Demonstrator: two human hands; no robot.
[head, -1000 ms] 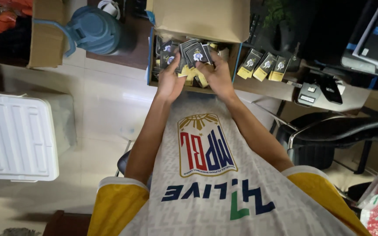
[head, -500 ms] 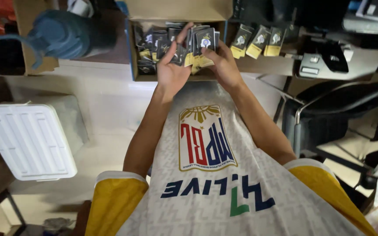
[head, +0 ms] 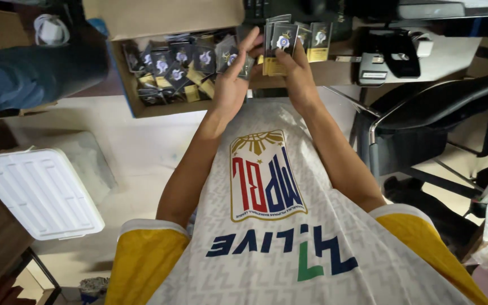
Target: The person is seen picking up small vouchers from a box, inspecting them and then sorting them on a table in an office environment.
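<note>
Both hands are up at the far edge of the view, and the right hand (head: 297,73) has a small stack of packets (head: 280,48) pinched between thumb and fingers, fanned a little, black faces with a pale emblem and a yellow strip at the bottom. The stack stands upright in the grip, its long axis running away from the body, yellow ends nearest the palm and the dark tops pointing toward the back of the table (head: 334,70). The left hand (head: 234,79) is spread open, fingers stretched, its fingertips just touching the near side of the stack, so it holds nothing of its own that I can make out. The stack sits directly ahead of both hands, a shade to the right of centre, so the right hand is the one that owns it and the left only steadies. Just left of the left hand lies an open cardboard box (head: 142,107), full of more of the same packets (head: 182,62) lying jumbled at all angles. Just beyond the held stack, one more packet (head: 318,40) stands on the table. Further right there is a dark device (head: 391,56), and below it a black chair (head: 436,113). Down on the left sits a white lid (head: 40,192).
</note>
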